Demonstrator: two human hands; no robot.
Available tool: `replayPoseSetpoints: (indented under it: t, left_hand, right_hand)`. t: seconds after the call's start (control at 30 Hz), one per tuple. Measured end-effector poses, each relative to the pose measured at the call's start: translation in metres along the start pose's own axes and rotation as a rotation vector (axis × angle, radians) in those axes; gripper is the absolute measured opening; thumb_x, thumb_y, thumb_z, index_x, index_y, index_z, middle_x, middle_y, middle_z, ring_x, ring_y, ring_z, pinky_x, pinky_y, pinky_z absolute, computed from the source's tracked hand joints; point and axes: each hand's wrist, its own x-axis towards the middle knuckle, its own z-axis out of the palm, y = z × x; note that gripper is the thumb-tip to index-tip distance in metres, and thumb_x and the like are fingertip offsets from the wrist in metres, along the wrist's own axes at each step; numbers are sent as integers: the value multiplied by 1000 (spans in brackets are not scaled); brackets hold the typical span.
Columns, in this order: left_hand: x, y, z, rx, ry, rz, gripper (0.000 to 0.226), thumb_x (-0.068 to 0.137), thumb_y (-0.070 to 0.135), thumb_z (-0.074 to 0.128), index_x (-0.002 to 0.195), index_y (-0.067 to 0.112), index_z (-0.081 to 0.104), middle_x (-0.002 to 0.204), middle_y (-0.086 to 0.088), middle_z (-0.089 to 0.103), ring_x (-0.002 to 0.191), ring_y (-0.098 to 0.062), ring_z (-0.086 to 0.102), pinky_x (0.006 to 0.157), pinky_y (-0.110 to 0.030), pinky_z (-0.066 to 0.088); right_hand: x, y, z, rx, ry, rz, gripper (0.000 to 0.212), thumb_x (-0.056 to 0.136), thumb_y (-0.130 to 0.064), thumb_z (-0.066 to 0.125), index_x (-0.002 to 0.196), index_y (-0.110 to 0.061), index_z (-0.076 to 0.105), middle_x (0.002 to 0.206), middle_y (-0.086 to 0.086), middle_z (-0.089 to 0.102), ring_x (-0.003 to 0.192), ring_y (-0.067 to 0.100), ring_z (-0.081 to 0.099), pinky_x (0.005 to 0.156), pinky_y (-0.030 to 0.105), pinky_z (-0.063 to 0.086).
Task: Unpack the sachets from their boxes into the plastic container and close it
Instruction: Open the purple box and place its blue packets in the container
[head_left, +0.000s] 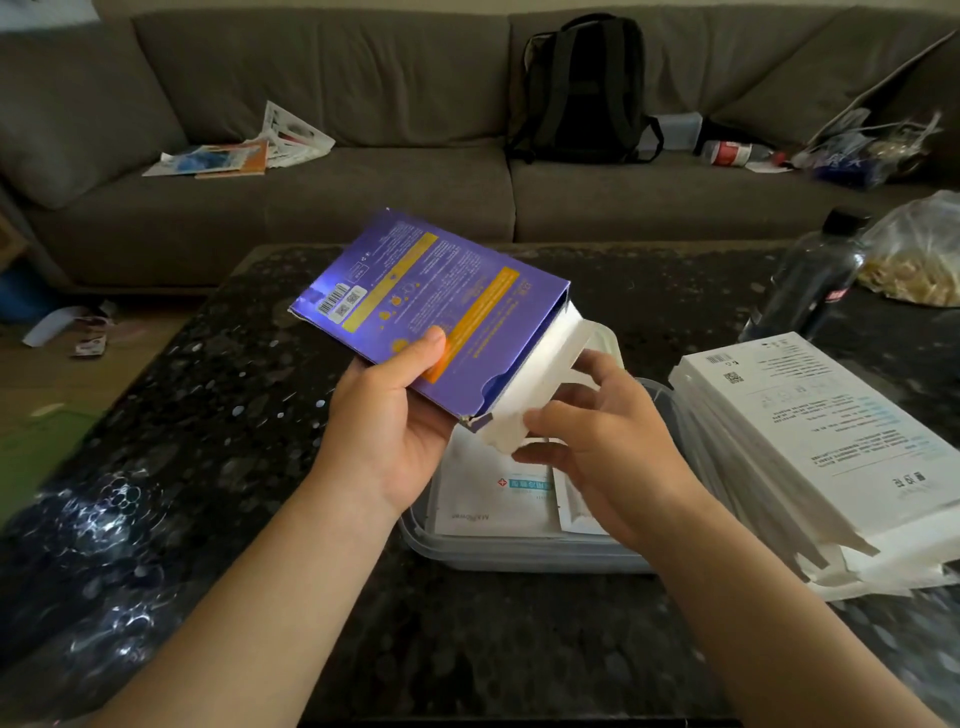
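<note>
My left hand (387, 423) grips a purple box (415, 306) with orange stripes, tilted above the clear plastic container (498, 551). The box's open end points down to the right, and its white flap (540, 374) hangs out. My right hand (597, 441) pinches the lower edge of that white flap with thumb and fingers. White sachets (493, 493) lie flat inside the container. A stack of white boxes and sachets (795, 441) rests on the table to the right of the container.
The dark speckled table (234, 415) holds a dark plastic bottle (810, 280) and a clear bag of food (919, 254) at the far right. Crinkled plastic wrap (78, 561) lies at the left. A grey sofa (311, 197) with a black backpack (582, 88) stands behind.
</note>
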Motion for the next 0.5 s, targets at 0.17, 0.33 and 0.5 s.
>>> replayPoseSetpoints:
  t: [0.17,0.33,0.5]
  left_hand:
    - [1,0,3,32,39,-48,12,104,8,56,101,13,66,70,5,76,65,-6,75,55,-31,63]
    - [-6,-2,4,37,23,-75,36,102,14,59,138,15,63,122,-13,77,106,-28,77,86,-46,65]
    - [-5,-4,4,53,-5,-74,43,100,14,61,143,14,60,129,-13,74,117,-31,73,97,-50,61]
  right_hand:
    - [-1,-2,1,-463,249,-104,64,79,-23,83,126,-38,41,100,-6,60,78,10,68,56,19,55]
    - [-4,-1,1,-848,281,-485,22,84,-25,79,89,-33,59,76,-15,60,77,3,59,63,19,51]
    - [-2,-5,-2,-653,186,-300,18,87,-17,74,76,-30,71,73,-12,66,70,3,63,57,15,50]
